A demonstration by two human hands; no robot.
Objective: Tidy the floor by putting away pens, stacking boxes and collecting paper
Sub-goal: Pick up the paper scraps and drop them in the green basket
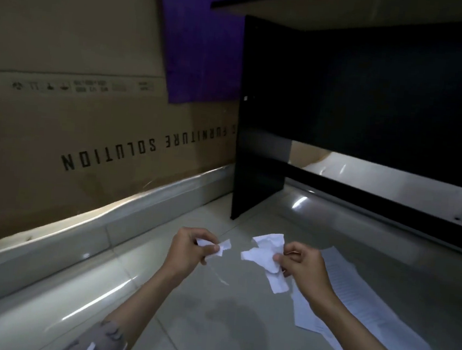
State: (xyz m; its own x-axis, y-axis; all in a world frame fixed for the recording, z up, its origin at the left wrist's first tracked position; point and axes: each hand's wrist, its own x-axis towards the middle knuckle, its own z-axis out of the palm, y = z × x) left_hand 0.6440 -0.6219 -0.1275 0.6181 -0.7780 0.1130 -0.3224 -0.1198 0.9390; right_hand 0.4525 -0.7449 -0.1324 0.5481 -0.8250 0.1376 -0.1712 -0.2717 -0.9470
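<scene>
Both grips are pinching paper. On my left hand [189, 245], the thumb and fingers squeeze a small white scrap [218, 248]. On my right hand [304, 263], the fingers curl round a bigger crumpled piece [265, 258], which hangs down past the thumb. The two pieces are close but do not touch; I see a gap between them. Both are held up above the floor [210, 314], in the middle of my view.

Just under my right hand, printed sheets [353, 302] lie flat on the shiny floor tiles. My right arm covers part of them, and the print is too blurry for me to read.

Farther out, a black desk [263, 121] stands ahead, with its side panel on the floor. Under it is very dark, and I cannot make out what is there. A bright strip shows below its back panel.

On the left, a big cardboard box [87, 132] leans by the wall, with upside-down words reading "FURNITURE SOLUTION". A purple cloth [202, 45] hangs over its top. A patterned sleeve [106, 343] shows at the bottom edge, cut off.
</scene>
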